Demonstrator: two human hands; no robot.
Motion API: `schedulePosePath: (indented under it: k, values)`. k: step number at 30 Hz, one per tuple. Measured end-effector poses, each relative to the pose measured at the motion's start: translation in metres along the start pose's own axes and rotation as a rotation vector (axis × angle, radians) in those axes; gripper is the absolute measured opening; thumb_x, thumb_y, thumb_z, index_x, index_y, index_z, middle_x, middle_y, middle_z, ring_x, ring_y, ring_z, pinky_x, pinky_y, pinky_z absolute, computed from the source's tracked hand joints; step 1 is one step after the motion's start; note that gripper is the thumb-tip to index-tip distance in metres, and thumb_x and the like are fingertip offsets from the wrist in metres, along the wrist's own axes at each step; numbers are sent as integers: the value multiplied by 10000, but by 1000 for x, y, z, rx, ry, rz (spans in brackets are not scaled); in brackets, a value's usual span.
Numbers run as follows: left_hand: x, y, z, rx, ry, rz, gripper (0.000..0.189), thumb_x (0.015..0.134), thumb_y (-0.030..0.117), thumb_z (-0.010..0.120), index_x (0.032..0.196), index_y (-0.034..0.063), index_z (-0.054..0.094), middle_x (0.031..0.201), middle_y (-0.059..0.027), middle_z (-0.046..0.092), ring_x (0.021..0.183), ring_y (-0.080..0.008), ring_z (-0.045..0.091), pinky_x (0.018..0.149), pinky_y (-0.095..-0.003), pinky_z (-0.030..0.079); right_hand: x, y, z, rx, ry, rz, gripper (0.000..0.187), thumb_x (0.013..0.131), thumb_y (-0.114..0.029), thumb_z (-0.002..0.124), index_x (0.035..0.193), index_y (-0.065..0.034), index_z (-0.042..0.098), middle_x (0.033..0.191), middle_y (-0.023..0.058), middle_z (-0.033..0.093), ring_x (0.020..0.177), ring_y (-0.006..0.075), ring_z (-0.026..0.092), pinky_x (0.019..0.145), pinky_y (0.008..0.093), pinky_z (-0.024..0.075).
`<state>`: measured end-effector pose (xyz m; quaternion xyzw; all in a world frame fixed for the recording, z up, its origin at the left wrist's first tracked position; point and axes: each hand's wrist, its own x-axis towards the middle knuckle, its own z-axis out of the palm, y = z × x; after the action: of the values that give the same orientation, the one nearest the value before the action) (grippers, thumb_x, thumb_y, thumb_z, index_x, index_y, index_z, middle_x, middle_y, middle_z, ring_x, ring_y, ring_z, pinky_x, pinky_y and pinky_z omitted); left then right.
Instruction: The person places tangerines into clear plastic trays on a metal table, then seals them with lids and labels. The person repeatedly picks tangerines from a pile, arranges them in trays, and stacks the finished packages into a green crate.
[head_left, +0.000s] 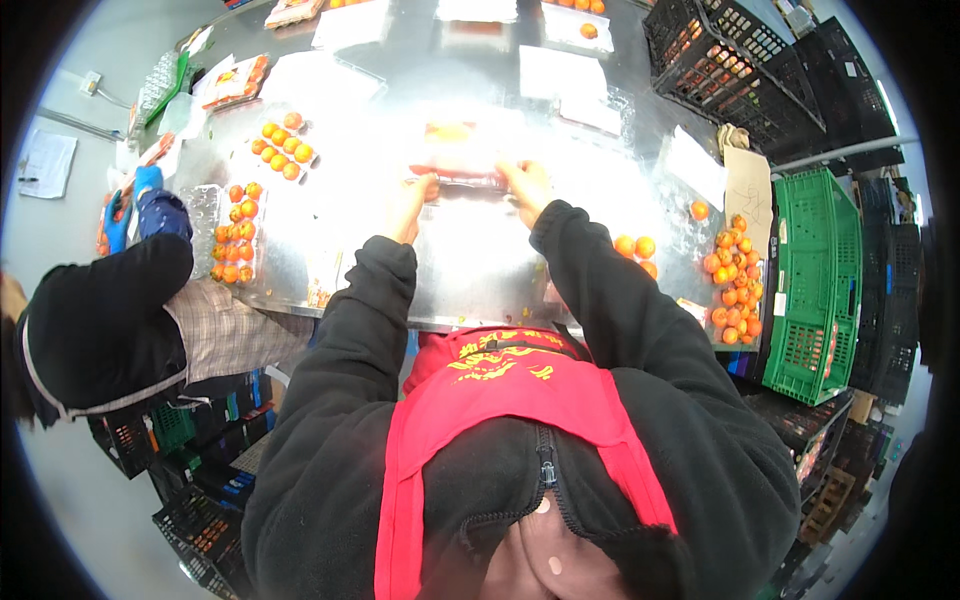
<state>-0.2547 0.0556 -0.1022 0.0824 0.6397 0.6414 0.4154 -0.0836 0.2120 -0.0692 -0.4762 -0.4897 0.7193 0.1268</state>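
Between my two hands is a packaged tray with a reddish-orange printed area, partly washed out by glare. My left hand grips its near left corner. At the near right corner, my right hand holds it with the fingers curled over the edge. What lies inside the pack is hard to make out in the bright light. Beneath it is a shiny metal worktable. A few round orange fruits, resembling tomatoes, lie beside my right forearm.
Trays of fruit stand to the left, near a co-worker's blue-gloved hands. Loose fruit is piled at right, beside a green crate. A black crate stands at the back right. White sheets lie across the far side.
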Motion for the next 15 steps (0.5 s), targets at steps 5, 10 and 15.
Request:
schedulePosePath:
  k: [5,10,15]
  values:
    - [33,27,-58,282,-76,112,706,949,421,723,1517,66,500,1409,-115,556,1299,-219,530,1103,-438,408,25,7,-5,-54,171,-108,1027,799,-267,866,1569,-7,239,1456,210,493,1349,301,480,1162,430,364]
    - [70,30,-37,157,-398,107,650,1082,440,524,1601,72,392,1593,-98,440,1452,-210,417,1179,-353,349,30,1,-5,255,-202,-28,885,891,-427,793,1590,-146,328,1483,72,543,1390,248,475,1146,530,314]
    - [29,14,4,-126,-254,75,638,1002,490,670,1422,16,591,1318,-104,666,1162,-183,628,1003,-331,500,26,-5,-4,177,-250,-18,537,969,-310,716,1456,-175,536,1308,12,663,1154,167,634,891,342,501]
